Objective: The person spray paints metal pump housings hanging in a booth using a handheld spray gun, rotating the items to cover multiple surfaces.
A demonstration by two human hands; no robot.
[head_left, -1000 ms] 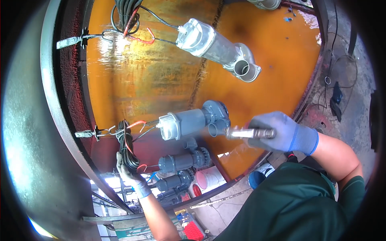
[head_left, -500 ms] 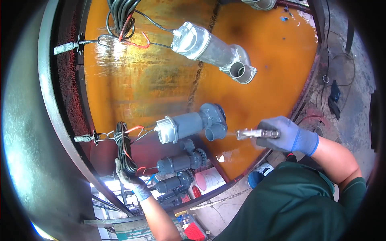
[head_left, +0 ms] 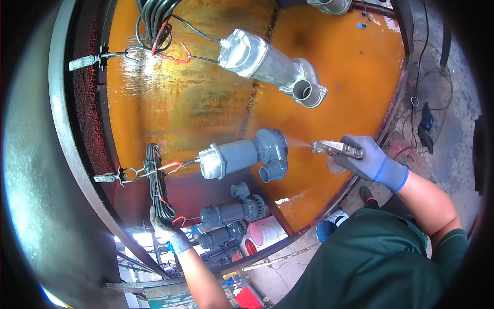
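Note:
My right hand, in a blue-grey glove, is closed round a metal spray gun. A pale mist leaves its nozzle toward the nearby pump, a grey painted body with a shiny metal end, hanging sideways from a hook. The gun stays apart from the pump. Left of it, a bundled black cable coil hangs by the hook line. My left hand, also gloved, grips the coil's lower end, its fingers partly hidden by the cable.
Another pump, bare silver, hangs farther off before the orange-stained booth wall. Darker grey pumps hang nearer, beside a pinkish bucket. A curved metal rail runs along the left. A hose lies on the right-hand floor.
My right hand and the spray gun have shifted right and slightly up; the mist shows more clearly. The grey pump has tilted a little, and the cable coil's top has risen. My left hand moved slightly right.

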